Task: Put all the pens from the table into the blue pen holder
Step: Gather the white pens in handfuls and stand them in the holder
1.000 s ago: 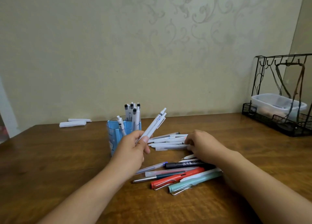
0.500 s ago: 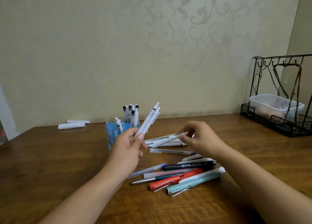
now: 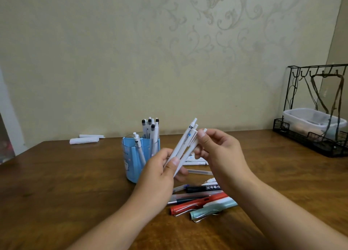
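The blue pen holder (image 3: pixel 131 161) stands mid-table with several white pens (image 3: pixel 150 129) upright in it. My left hand (image 3: pixel 160 172) grips a bundle of white pens (image 3: pixel 185 142) tilted up to the right, just right of the holder. My right hand (image 3: pixel 220 153) pinches the top of one white pen against that bundle. More pens lie on the table below my hands: a red pen (image 3: pixel 195 204), a mint-green pen (image 3: pixel 214 209), a black marker (image 3: pixel 199 189), and white pens (image 3: pixel 195 163) partly hidden behind my hands.
A black wire rack (image 3: pixel 312 142) holding a clear plastic box (image 3: pixel 308 117) sits at the right back of the wooden table (image 3: pixel 66 183). Two white rolled objects (image 3: pixel 84 139) lie at the left back near the wall.
My right hand picked a white pen off the table and carried it up to the bundle in my left hand. My left hand stayed beside the holder.
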